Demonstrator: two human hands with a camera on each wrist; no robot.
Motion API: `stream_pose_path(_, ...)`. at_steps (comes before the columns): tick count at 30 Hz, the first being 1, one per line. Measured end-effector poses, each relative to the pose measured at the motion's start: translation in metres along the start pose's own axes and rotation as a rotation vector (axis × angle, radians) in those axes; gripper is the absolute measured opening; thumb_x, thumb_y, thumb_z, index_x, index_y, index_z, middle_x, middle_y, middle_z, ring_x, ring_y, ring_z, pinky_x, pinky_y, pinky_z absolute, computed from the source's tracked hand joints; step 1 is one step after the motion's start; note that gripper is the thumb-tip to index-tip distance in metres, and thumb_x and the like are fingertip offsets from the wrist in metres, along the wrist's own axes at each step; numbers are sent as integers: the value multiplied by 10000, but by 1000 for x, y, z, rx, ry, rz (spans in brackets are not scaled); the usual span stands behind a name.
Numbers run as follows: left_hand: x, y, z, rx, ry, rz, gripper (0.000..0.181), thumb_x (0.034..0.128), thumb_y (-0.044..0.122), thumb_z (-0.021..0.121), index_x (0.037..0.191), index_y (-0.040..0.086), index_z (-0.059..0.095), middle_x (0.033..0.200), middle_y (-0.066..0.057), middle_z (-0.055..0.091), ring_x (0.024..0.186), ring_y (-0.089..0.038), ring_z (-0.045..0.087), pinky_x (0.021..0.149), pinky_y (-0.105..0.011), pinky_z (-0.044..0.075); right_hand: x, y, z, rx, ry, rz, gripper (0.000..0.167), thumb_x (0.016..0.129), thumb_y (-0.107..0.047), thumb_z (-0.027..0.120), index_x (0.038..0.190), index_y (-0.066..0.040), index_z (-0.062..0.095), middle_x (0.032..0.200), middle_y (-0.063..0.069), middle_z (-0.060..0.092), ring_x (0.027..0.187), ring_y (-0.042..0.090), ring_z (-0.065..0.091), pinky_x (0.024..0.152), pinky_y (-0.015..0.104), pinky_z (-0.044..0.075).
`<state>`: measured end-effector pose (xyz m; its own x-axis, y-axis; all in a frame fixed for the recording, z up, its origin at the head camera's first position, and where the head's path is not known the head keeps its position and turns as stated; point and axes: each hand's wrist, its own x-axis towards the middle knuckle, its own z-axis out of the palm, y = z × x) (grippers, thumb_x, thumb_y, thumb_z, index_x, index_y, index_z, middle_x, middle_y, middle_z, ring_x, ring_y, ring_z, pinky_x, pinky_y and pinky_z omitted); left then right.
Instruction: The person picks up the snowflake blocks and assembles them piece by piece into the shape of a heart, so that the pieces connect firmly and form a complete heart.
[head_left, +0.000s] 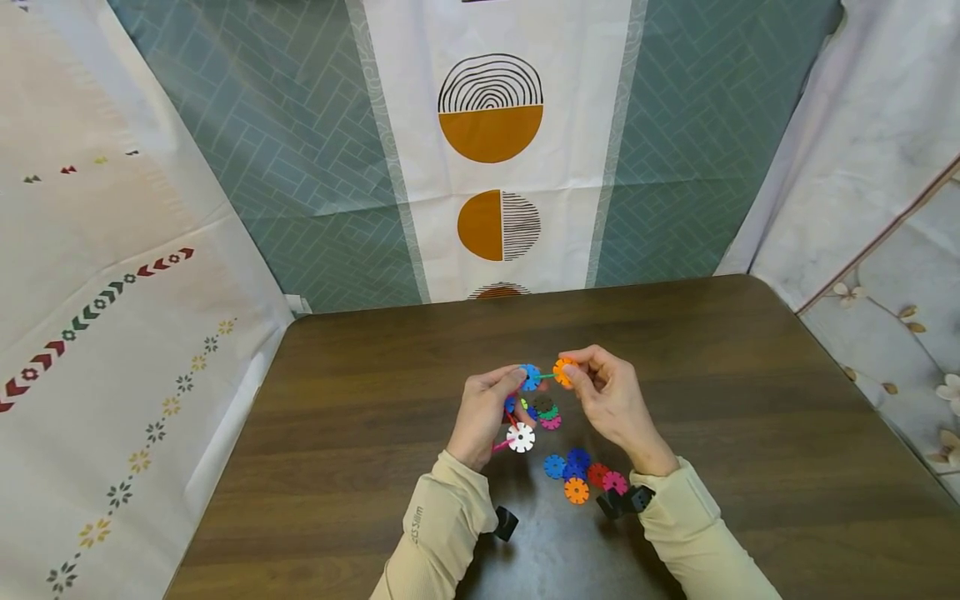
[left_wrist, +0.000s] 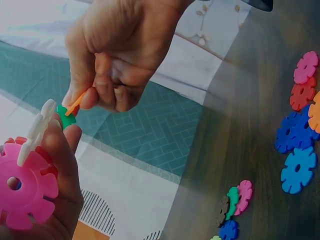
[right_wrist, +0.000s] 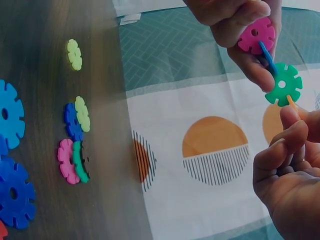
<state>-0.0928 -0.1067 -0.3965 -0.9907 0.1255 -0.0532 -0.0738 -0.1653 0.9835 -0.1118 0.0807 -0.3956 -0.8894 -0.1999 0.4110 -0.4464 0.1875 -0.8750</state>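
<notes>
The left hand [head_left: 483, 412] pinches a light blue notched disc [head_left: 530, 377], part of a linked chain with a white disc [head_left: 521, 437] and a pink disc [left_wrist: 26, 186]. A green disc [right_wrist: 283, 84], seen edge-on in the head view, joins the blue disc to an orange disc [head_left: 564, 372]. Thumb and fingers of the right hand [head_left: 611, 404] pinch that orange disc, which meets the green disc's lower edge in the right wrist view. Part of the chain is hidden by the left hand.
On the brown table [head_left: 360, 467], loose blue, red, pink and orange discs [head_left: 577, 490] lie between the forearms. Farther back is another group with green, pink, dark and yellow-green discs [right_wrist: 82, 114]. Patterned cloths [head_left: 300, 167] hang behind and beside the table.
</notes>
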Motion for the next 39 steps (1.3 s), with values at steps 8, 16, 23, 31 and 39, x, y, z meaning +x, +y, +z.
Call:
stream_pose_path(8, 1, -1, -2, -12, 3, 9, 315, 989, 261, 560, 1109, 3, 696, 1057, -259, 680, 462, -154, 596, 479, -245, 492, 2, 16, 3, 41, 5, 14, 133, 939, -49, 626, 1060, -12, 666, 761, 154, 616, 577, 178, 529, 513, 223, 473)
stream_pose_path(16, 1, -3, 2, -35, 14, 52, 296, 998, 241, 548, 1108, 13, 700, 1062, -261, 679, 465, -149, 593, 468, -245, 489, 0, 7, 10, 87, 77, 23, 139, 921, 23, 618, 1054, 54, 640, 799, 176, 648, 584, 255, 541, 542, 194, 491)
stream_pose_path(23, 2, -5, 7, -55, 34, 82, 279, 996, 201, 543, 1126, 5, 692, 1011, -196, 711, 445, -141, 600, 453, -234, 489, 0, -6, 14, 150, 145, 56, 132, 914, 75, 598, 1038, 118, 609, 822, 264, 635, 568, 268, 547, 540, 207, 511)
stream_pose_path(31, 1, -5, 6, -10, 45, 109, 270, 989, 197, 554, 1127, 13, 696, 974, -178, 717, 433, -155, 597, 435, -235, 481, 3, 9, 8, 108, 57, 59, 126, 929, -8, 619, 1048, 32, 633, 812, 168, 652, 589, 308, 560, 549, 225, 519)
stream_pose_path(39, 0, -4, 9, 3, 60, 124, 269, 993, 196, 549, 1115, 8, 699, 995, -233, 701, 432, -150, 593, 420, -230, 473, 2, 8, 9, 98, 44, 69, 123, 938, -33, 615, 1047, 22, 631, 799, 153, 643, 580, 274, 554, 534, 229, 508)
